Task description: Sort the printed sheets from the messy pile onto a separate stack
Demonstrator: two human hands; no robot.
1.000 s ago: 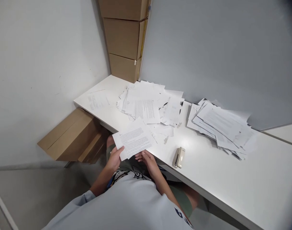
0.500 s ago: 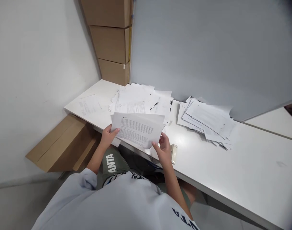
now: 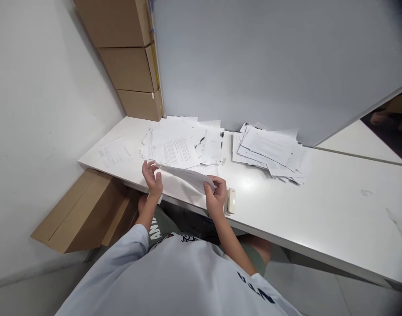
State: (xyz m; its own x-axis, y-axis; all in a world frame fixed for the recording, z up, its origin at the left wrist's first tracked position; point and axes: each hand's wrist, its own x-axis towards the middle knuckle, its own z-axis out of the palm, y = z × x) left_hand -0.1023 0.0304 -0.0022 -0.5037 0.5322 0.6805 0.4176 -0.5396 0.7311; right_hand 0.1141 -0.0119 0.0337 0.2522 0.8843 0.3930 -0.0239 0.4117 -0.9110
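A few sheets of paper (image 3: 189, 176) are held tilted, nearly edge-on to me, above the front of the white table. My right hand (image 3: 215, 193) pinches their right end between thumb and fingers. At the left end, my left hand (image 3: 152, 180) has its fingers spread, with the fingertips close to the paper edge; whether they touch it I cannot tell. Behind the sheets lies a spread pile of printed papers (image 3: 177, 151). Just right of my right hand, a cream stapler (image 3: 231, 201) rests near the table edge.
Another paper stack (image 3: 269, 151) lies farther right on the white table (image 3: 319, 210). Stacked cardboard boxes (image 3: 138, 105) stand at the back left corner. An open cardboard box (image 3: 78, 210) sits below the table's left end. A grey panel (image 3: 253, 66) rises behind.
The sheets have tipped from facing me to nearly edge-on. My left hand has let go of its firm grip and opened, while my right hand keeps hold. The view has shifted slightly right.
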